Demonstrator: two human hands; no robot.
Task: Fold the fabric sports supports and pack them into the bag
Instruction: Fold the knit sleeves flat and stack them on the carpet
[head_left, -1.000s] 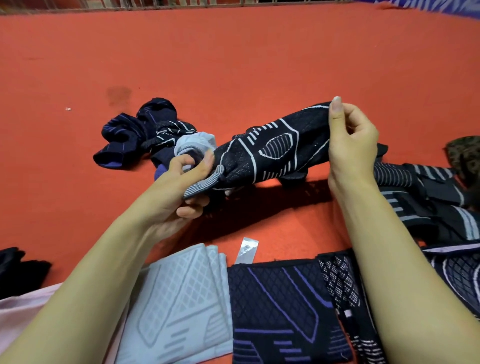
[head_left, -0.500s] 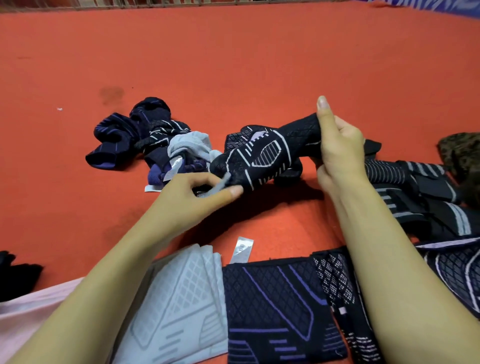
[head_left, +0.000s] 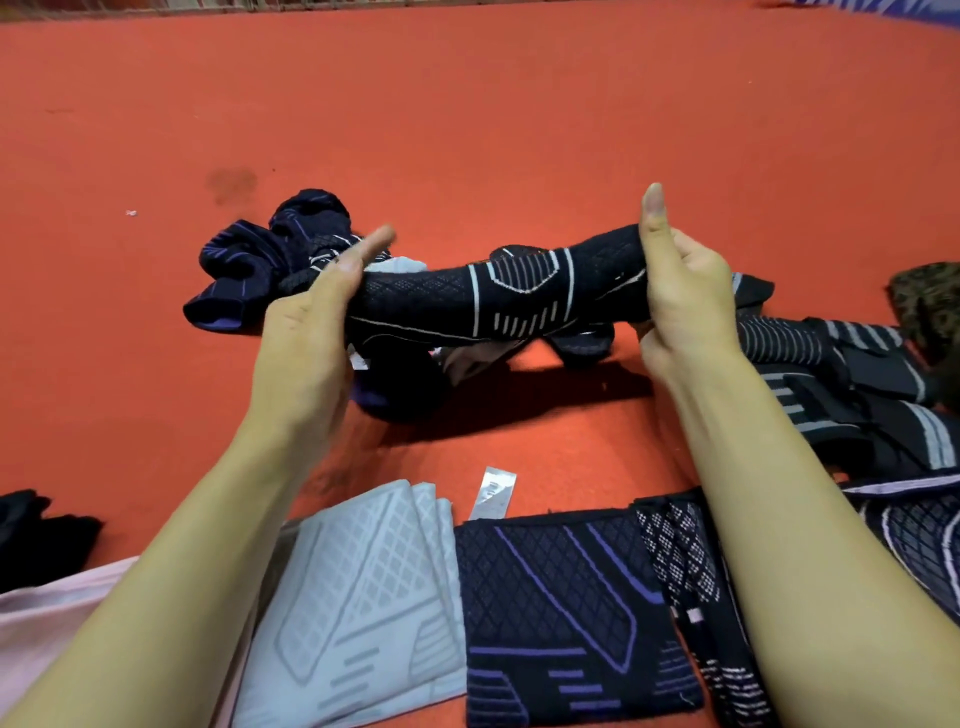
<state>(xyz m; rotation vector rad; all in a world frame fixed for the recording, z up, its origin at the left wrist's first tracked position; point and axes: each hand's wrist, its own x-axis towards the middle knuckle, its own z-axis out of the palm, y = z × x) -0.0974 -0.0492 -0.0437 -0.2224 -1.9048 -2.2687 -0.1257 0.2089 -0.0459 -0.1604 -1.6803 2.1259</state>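
Observation:
A black sports support with white line patterns (head_left: 498, 301) is stretched sideways in the air above the red floor. My left hand (head_left: 306, 343) grips its left end, thumb on top. My right hand (head_left: 680, 291) grips its right end with the thumb pointing up. Behind and below it lies a crumpled heap of navy and purple supports (head_left: 260, 265). Near me lie folded ones side by side: a grey one (head_left: 363, 603), a navy one with purple lines (head_left: 561, 608) and a black-and-white one (head_left: 685, 571). No bag is clearly in view.
More black striped supports (head_left: 852, 384) are piled at the right, with a dark mottled object (head_left: 930, 306) beyond them. A small silver label (head_left: 496, 491) lies on the red floor (head_left: 467, 114). Black cloth (head_left: 36, 535) and pale pink fabric (head_left: 47, 618) sit at the lower left.
My left hand has moved from pinching the support's lower left tip to gripping its left end. The support went from bunched to stretched out straight between both hands.

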